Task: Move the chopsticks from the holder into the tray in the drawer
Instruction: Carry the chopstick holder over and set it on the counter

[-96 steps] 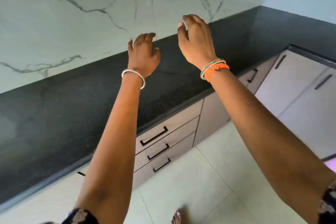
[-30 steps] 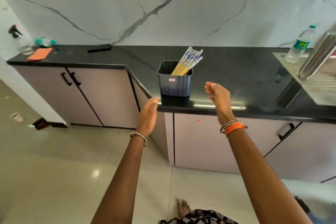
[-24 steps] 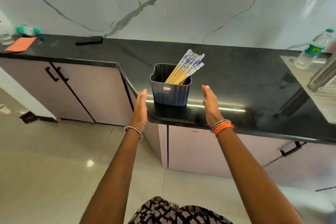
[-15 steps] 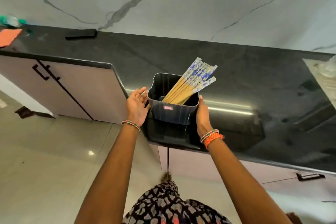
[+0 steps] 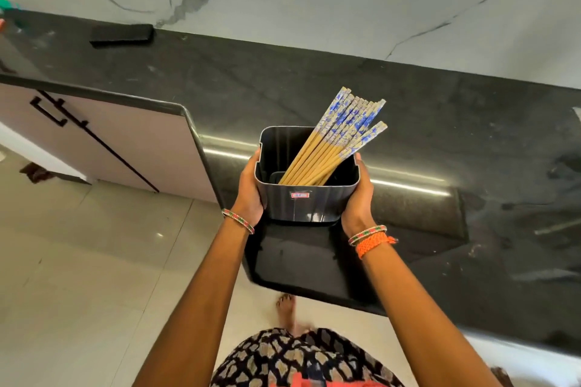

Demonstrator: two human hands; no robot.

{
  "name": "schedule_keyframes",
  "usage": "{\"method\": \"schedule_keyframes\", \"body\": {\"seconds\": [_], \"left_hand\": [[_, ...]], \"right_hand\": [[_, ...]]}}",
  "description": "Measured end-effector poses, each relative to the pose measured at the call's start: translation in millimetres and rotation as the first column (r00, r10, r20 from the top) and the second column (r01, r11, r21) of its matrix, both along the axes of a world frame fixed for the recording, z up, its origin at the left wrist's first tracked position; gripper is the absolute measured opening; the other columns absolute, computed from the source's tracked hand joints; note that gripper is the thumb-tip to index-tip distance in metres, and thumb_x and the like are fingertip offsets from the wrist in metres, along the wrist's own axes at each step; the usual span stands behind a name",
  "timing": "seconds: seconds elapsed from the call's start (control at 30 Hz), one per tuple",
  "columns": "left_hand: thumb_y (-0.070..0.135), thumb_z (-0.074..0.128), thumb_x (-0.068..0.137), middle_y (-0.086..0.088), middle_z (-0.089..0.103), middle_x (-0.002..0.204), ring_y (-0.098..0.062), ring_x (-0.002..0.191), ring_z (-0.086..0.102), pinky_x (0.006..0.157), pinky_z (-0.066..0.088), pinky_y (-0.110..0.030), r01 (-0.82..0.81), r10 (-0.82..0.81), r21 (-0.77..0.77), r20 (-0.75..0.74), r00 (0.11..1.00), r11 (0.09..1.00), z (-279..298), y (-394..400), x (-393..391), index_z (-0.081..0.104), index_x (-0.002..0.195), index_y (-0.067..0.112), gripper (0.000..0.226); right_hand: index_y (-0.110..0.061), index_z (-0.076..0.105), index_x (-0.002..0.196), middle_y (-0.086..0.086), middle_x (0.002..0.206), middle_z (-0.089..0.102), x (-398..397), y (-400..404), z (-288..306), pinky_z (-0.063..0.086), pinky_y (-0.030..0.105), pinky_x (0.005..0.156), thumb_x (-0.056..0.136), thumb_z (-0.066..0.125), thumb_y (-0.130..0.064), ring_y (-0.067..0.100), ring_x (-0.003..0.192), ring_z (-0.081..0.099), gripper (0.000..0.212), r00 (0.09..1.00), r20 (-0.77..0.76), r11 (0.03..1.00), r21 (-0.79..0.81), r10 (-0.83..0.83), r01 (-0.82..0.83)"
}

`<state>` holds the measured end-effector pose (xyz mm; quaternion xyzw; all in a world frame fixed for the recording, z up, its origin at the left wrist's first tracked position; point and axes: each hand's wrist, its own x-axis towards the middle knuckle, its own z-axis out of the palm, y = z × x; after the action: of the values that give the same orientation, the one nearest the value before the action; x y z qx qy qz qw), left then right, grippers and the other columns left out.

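My left hand (image 5: 250, 190) and right hand (image 5: 358, 195) clamp the holder (image 5: 306, 198) by its sides, fingers pressed flat, at the bench (image 5: 440, 141) edge. I keep it level, I judge, so the leaning chopsticks (image 5: 333, 141) stay inside.

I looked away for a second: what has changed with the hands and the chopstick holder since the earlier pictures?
Both hands came in from open air and closed on the holder: the left hand on its left wall, the right hand on its right wall. Unchanged: the chopsticks are all inside, leaning right, and the holder sits near the countertop edge; whether it has been lifted is unclear.
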<state>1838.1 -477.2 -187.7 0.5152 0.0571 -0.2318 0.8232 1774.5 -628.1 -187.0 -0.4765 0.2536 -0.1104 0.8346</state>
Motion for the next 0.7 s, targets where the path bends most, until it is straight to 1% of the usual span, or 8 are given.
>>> {"method": "schedule_keyframes", "body": {"seconds": [0.17, 0.23, 0.3, 0.37, 0.4, 0.47, 0.53, 0.7], "left_hand": [[0.042, 0.029, 0.097, 0.005, 0.078, 0.085, -0.010, 0.081, 0.074, 0.062, 0.057, -0.021, -0.068, 0.070, -0.022, 0.066, 0.995, 0.997, 21.9, 16.3, -14.5, 0.078, 0.086, 0.026, 0.052], [0.040, 0.025, 0.098, 0.004, 0.078, 0.085, -0.012, 0.081, 0.074, 0.063, 0.058, -0.022, -0.159, 0.163, -0.043, 0.095, 0.982, 0.986, 33.7, 31.4, -26.4, 0.075, 0.094, 0.022, 0.053], [0.039, 0.024, 0.099, 0.003, 0.078, 0.083, -0.012, 0.079, 0.074, 0.061, 0.058, -0.022, -0.263, 0.268, -0.055, 0.119, 0.956, 0.963, 41.2, 50.4, -40.6, 0.072, 0.100, 0.020, 0.052], [0.039, 0.025, 0.098, 0.005, 0.078, 0.081, -0.011, 0.077, 0.074, 0.060, 0.058, -0.022, -0.369, 0.379, -0.092, 0.136, 0.915, 0.925, 46.3, 73.2, -62.1, 0.075, 0.090, 0.023, 0.054], [0.039, 0.025, 0.098, 0.005, 0.078, 0.080, -0.010, 0.077, 0.074, 0.061, 0.057, -0.022, -0.433, 0.445, -0.108, 0.137, 0.885, 0.895, 48.5, 85.9, -75.6, 0.075, 0.087, 0.023, 0.053], [0.038, 0.026, 0.098, 0.007, 0.077, 0.080, -0.009, 0.076, 0.073, 0.062, 0.057, -0.023, -0.574, 0.587, -0.125, 0.123, 0.800, 0.809, 48.9, 113.1, -108.2, 0.075, 0.086, 0.024, 0.053], [0.035, 0.024, 0.098, 0.008, 0.078, 0.079, -0.008, 0.075, 0.073, 0.061, 0.058, -0.020, -0.721, 0.739, -0.170, 0.096, 0.667, 0.672, 42.5, 144.6, -153.5, 0.079, 0.079, 0.025, 0.059], [0.032, 0.025, 0.098, 0.009, 0.077, 0.073, -0.005, 0.069, 0.073, 0.057, 0.056, -0.017, -0.932, 0.943, -0.146, 0.077, 0.323, 0.331, 39.9, 210.3, -294.2, 0.079, 0.072, 0.029, 0.060]], "right_hand": [[-0.029, 0.065, 0.118, -0.003, 0.125, 0.066, 4.5, 8.7, 24.5, 0.041, 0.042, 0.107, 0.093, 0.039, -0.050, 0.015, 0.120, 0.058, 0.042, 0.991, 0.041, 0.986, -0.113, 0.129, -0.124], [-0.037, 0.070, 0.100, -0.008, 0.112, 0.071, 7.1, 20.8, 39.8, 0.044, 0.039, 0.103, 0.090, 0.039, -0.050, 0.016, 0.115, 0.061, 0.036, 0.966, 0.083, 0.963, -0.138, 0.245, -0.233], [-0.037, 0.073, 0.092, -0.009, 0.105, 0.072, 8.6, 36.5, 53.4, 0.046, 0.037, 0.102, 0.091, 0.039, -0.046, 0.017, 0.113, 0.062, 0.035, 0.934, 0.136, 0.938, -0.156, 0.330, -0.309], [-0.036, 0.075, 0.088, -0.011, 0.098, 0.075, 6.2, 58.3, 64.9, 0.053, 0.026, 0.091, 0.092, 0.038, -0.045, 0.010, 0.102, 0.067, 0.038, 0.874, 0.189, 0.894, -0.142, 0.447, -0.426], [-0.034, 0.075, 0.089, -0.008, 0.100, 0.075, 4.3, 71.7, 67.9, 0.054, 0.027, 0.089, 0.091, 0.038, -0.044, 0.011, 0.103, 0.068, 0.038, 0.835, 0.209, 0.861, -0.130, 0.508, -0.492], [-0.025, 0.072, 0.101, 0.005, 0.116, 0.069, -3.0, 105.1, 69.3, 0.046, 0.041, 0.103, 0.092, 0.040, -0.042, 0.026, 0.118, 0.059, 0.037, 0.765, 0.243, 0.801, -0.118, 0.597, -0.587], [-0.012, 0.065, 0.114, 0.016, 0.129, 0.061, -21.3, 147.6, 64.2, 0.036, 0.050, 0.111, 0.095, 0.041, -0.035, 0.033, 0.125, 0.052, 0.038, 0.667, 0.250, 0.702, -0.087, 0.702, -0.707], [-0.014, 0.069, 0.105, 0.009, 0.112, 0.070, -113.4, 251.9, 50.6, 0.046, 0.046, 0.101, 0.096, 0.037, -0.036, 0.027, 0.108, 0.063, 0.040, 0.329, 0.191, 0.346, -0.060, 0.925, -0.936]]}}
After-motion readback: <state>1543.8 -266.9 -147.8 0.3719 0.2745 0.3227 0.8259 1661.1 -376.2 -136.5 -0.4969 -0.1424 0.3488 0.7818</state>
